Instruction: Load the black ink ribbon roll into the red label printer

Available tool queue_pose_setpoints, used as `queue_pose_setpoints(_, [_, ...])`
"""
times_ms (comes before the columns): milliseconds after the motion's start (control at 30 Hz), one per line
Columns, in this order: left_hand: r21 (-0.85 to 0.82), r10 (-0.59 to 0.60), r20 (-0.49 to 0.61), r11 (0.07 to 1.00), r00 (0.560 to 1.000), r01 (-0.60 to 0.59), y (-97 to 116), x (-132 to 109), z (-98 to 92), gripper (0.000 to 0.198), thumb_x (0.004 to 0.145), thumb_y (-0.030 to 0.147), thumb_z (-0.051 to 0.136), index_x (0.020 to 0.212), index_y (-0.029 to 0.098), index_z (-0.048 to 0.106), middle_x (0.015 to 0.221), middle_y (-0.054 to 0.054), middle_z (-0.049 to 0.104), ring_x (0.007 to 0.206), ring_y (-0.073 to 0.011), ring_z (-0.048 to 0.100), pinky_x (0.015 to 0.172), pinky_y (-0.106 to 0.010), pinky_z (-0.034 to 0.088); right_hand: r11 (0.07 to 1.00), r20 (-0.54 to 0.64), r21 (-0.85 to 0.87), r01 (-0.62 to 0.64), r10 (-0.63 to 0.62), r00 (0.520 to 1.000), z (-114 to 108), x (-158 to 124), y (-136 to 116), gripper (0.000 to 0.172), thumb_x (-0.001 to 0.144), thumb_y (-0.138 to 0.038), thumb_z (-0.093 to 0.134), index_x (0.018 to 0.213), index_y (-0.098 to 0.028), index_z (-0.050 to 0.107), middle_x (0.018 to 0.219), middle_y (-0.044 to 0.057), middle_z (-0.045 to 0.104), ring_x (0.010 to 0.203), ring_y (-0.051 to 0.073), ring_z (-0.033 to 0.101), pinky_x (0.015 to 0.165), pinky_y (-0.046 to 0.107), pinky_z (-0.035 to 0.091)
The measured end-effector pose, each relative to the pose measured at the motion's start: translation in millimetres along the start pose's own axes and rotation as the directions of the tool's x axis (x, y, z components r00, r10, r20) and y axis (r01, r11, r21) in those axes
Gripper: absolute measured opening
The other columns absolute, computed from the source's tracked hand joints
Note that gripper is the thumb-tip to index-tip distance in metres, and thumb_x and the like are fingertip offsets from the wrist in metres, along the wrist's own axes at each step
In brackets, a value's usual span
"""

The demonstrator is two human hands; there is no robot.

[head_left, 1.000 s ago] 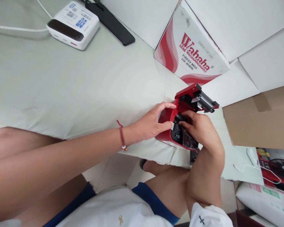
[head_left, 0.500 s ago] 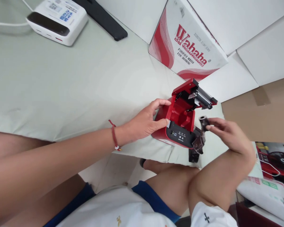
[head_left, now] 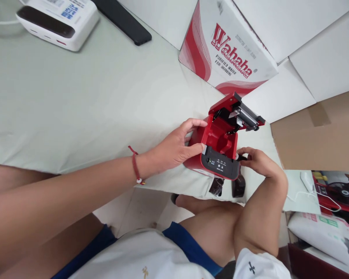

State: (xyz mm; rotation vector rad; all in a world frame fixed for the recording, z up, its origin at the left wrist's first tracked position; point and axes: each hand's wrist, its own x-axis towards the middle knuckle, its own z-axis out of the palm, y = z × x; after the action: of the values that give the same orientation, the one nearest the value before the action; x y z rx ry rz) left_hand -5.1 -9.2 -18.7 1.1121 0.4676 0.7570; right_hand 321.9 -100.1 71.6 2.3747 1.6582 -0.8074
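Note:
A red and black printer (head_left: 196,145) stands on the table with its lid (head_left: 238,110) raised and its red inner compartment showing. My left hand (head_left: 178,149) grips the printer's near left side, thumb on the front corner and fingertips on the rim. My right hand (head_left: 257,161) is closed on a small dark roll with a pale core (head_left: 241,157), low beside the printer's right wall; the fingers hide most of the roll. A piece of dark, shiny film (head_left: 216,186) lies below the printer's front. Next to it, a dark glossy object (head_left: 238,186) sits at the table edge.
Behind the printer stands a Wahaha water carton (head_left: 227,54), with white boxes (head_left: 322,35) around it and a brown cardboard box (head_left: 317,131) to the right. A white device with a dark panel (head_left: 58,27) and a black flat bar (head_left: 125,21) lie at the upper left.
My right hand has moved left and down with the roll, up against the printer's right side. The film that hung from the roll now shows below the printer's front. My left hand keeps its grip.

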Motion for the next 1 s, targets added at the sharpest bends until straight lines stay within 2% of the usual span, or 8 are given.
queue_pose_setpoints(133, [0.004,0.011,0.000,1.000,1.000,-0.011,-2,0,-0.3,0.051,0.088,0.024,0.074,0.135,0.029,0.056,0.148,-0.005,0.064,0.139,-0.0268,0.062,0.130,-0.054,0.045,0.943,0.157,0.096,0.320,-0.331,0.930,-25,-41,-4,0.034,0.093,-0.043,0.079,0.119,-0.022,0.084,0.111,0.009,0.082,0.085,0.017,0.073,0.075,0.028,0.058])
queue_pose_setpoints(267, [0.014,0.014,0.005,1.000,1.000,-0.014,-2,-1,-1.9,0.050,0.089,0.026,0.075,0.135,0.029,0.056,0.154,-0.006,0.061,0.137,-0.0276,0.063,0.127,-0.055,0.047,0.650,0.029,0.193,0.735,-0.753,0.658,-40,-73,-16,0.038,0.097,-0.028,0.080,0.135,-0.034,0.080,0.113,0.006,0.085,0.097,0.019,0.081,0.079,0.027,0.063])
queue_pose_setpoints(300, [0.013,0.009,0.006,1.000,1.000,-0.009,-2,-1,-2.2,0.050,0.089,0.026,0.076,0.136,0.029,0.056,0.155,-0.005,0.061,0.137,-0.0277,0.064,0.126,-0.055,0.048,0.651,-0.045,0.175,0.739,-0.744,0.667,-37,-75,-25,0.038,0.098,-0.028,0.079,0.135,-0.035,0.079,0.110,0.004,0.085,0.092,0.019,0.081,0.076,0.027,0.062])
queue_pose_setpoints(400, [0.003,0.010,0.004,1.000,1.000,-0.010,-3,-1,-2.1,0.050,0.089,0.025,0.076,0.135,0.030,0.057,0.154,-0.005,0.062,0.137,-0.0278,0.065,0.125,-0.055,0.049,0.850,-0.307,0.062,0.522,-0.482,0.821,-20,-66,-62,0.030,0.099,-0.033,0.076,0.129,-0.029,0.081,0.082,0.000,0.076,0.060,0.012,0.060,0.055,0.025,0.048])
queue_pose_setpoints(467, [-0.002,0.027,0.002,1.000,1.000,-0.027,-3,-1,-1.6,0.050,0.088,0.025,0.076,0.134,0.029,0.057,0.153,-0.005,0.062,0.136,-0.0273,0.065,0.126,-0.054,0.049,0.919,-0.380,0.028,0.393,-0.353,0.855,-7,-54,-89,0.036,0.100,-0.038,0.072,0.132,-0.025,0.081,0.069,-0.003,0.068,0.053,0.012,0.048,0.053,0.027,0.044])
queue_pose_setpoints(667, [0.028,0.039,-0.009,0.999,0.999,-0.038,-1,-1,0.7,0.052,0.086,0.024,0.073,0.135,0.027,0.055,0.151,-0.007,0.061,0.134,-0.0267,0.063,0.123,-0.052,0.049,0.959,-0.314,-0.128,0.254,-0.282,0.907,6,-23,-133,0.044,0.099,-0.031,0.061,0.138,-0.022,0.079,0.088,0.004,0.081,0.072,0.020,0.070,0.073,0.034,0.055])
queue_pose_setpoints(800, [0.053,0.057,-0.028,0.997,0.998,-0.055,-1,-1,2.7,0.051,0.086,0.022,0.071,0.134,0.026,0.056,0.148,-0.008,0.062,0.136,-0.0263,0.062,0.127,-0.051,0.047,0.948,-0.253,-0.191,0.254,-0.298,0.920,10,-11,-136,0.044,0.100,-0.028,0.058,0.139,-0.026,0.078,0.119,0.007,0.084,0.098,0.026,0.078,0.086,0.040,0.057])
queue_pose_setpoints(1000, [0.045,0.063,-0.035,0.997,0.997,-0.061,-3,-1,3.8,0.050,0.087,0.022,0.070,0.135,0.027,0.057,0.151,-0.008,0.059,0.140,-0.0266,0.060,0.130,-0.052,0.045,0.946,-0.178,-0.164,0.279,-0.307,0.935,11,-4,-128,0.043,0.100,-0.029,0.060,0.139,-0.026,0.078,0.120,0.005,0.085,0.095,0.024,0.079,0.085,0.038,0.060])
